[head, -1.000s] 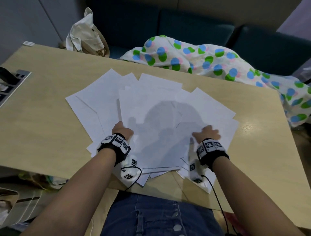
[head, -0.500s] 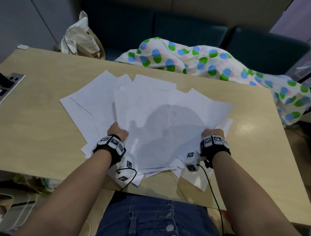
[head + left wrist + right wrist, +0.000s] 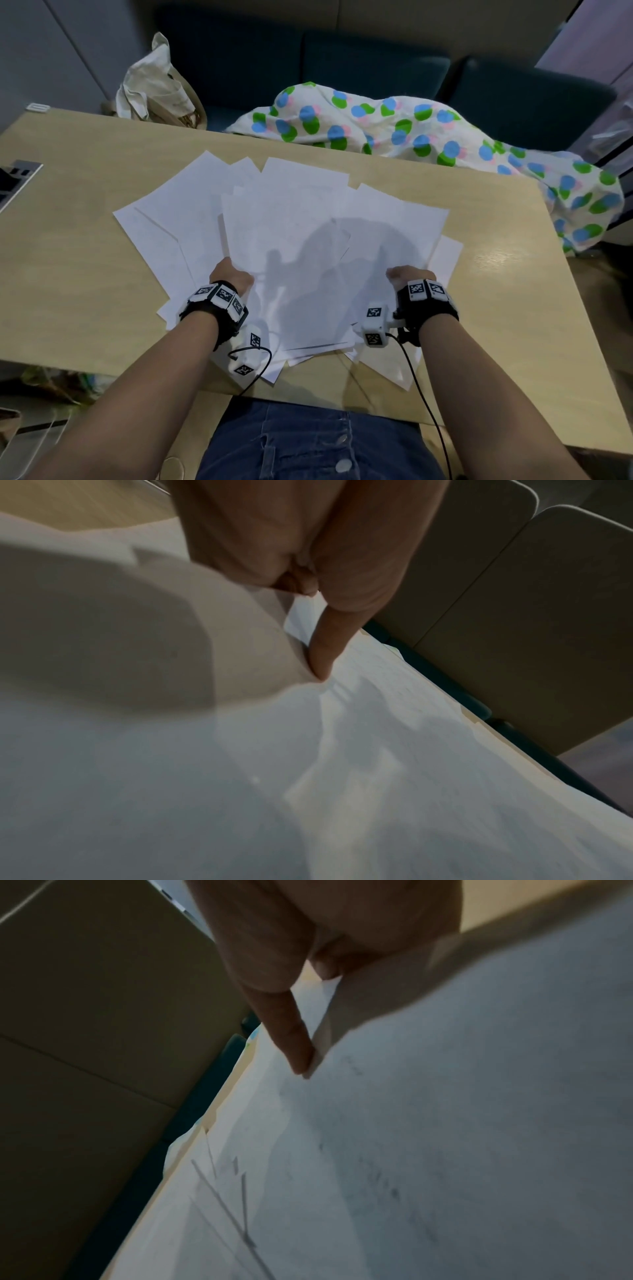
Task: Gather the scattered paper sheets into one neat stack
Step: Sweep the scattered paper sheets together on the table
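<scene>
White paper sheets lie fanned across the middle of our pale wooden table, overlapping at many angles, with a few corners hanging over the near edge. We hold the central bundle from both sides. Our left hand grips its left edge; the left wrist view shows a finger laid straight on top of the paper and the sheet bulging up beside it, so we judge the fingers are pinching the edge. Our right hand grips the right edge in the same way, one finger pressed along the margin in the right wrist view.

Compared with a second ago, our right hand has gone from resting flat on top of the sheets to the outer right edge, and the sheets on that side have slid inward, so the right margin looks tighter. Our left hand has hardly moved.

For the task, this looks like the squeeze that draws the pile together. It is only partly done: several sheets at far left and a few at far right lie outside our grip and skewed. They will likely need sweeping in before the edges can be squared.

Beyond the table lie a spotted cloth and a cream tote bag.
</scene>
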`<act>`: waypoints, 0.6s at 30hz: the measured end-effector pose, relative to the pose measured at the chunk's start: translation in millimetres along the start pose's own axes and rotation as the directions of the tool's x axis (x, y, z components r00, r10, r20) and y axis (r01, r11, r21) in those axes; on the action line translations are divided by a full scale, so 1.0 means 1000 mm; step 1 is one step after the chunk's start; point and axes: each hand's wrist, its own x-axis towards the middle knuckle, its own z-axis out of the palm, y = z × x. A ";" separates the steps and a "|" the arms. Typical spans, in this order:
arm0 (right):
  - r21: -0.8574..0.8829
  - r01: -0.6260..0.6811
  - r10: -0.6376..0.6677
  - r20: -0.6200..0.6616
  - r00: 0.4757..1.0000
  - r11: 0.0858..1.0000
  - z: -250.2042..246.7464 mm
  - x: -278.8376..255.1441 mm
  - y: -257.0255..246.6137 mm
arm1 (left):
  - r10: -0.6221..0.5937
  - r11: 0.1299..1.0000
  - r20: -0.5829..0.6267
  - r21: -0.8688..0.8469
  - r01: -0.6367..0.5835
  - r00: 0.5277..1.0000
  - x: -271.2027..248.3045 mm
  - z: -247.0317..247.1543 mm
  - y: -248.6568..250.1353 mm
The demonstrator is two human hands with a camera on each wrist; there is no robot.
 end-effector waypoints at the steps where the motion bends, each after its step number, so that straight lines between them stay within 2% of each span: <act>1: -0.014 0.043 -0.043 0.005 0.999 0.999 0.001 0.003 0.001 | -0.003 1.000 0.000 0.000 0.003 1.000 0.001 0.000 0.000; 4: 0.065 0.093 -0.101 0.122 0.987 0.994 0.006 -0.002 -0.003 | -0.006 1.000 0.001 0.010 0.006 1.000 0.002 0.001 -0.001; 5: 0.037 0.107 -0.111 0.135 0.985 0.994 0.006 -0.004 -0.006 | -0.006 1.000 0.001 0.014 0.006 1.000 0.002 0.001 -0.001; 6: -0.033 0.119 -0.113 0.131 0.985 0.992 0.007 -0.004 -0.007 | -0.005 1.000 0.002 0.016 0.004 1.000 0.003 0.001 -0.001; 8: -0.158 0.110 -0.105 0.041 0.994 0.981 0.004 -0.009 -0.011 | -0.004 1.000 0.002 0.020 0.004 1.000 0.003 0.001 -0.002; 9: -0.171 0.110 -0.116 -0.026 0.993 0.979 0.001 -0.011 -0.010 | -0.004 1.000 0.000 0.022 0.004 1.000 0.003 0.001 -0.002; 12: -0.208 0.186 -0.209 -0.092 0.974 0.960 -0.012 -0.008 0.002 | 0.009 0.999 -0.018 0.041 -0.008 1.000 0.003 0.001 0.000; 16: -0.387 0.173 -0.233 -0.115 0.966 0.906 -0.028 -0.006 0.028 | 0.034 0.997 -0.061 0.066 -0.030 0.998 0.000 0.000 0.002; 18: -0.462 0.143 -0.193 -0.064 0.979 0.876 -0.025 -0.001 0.040 | 0.037 0.997 -0.065 0.068 -0.033 0.997 -0.001 0.000 0.003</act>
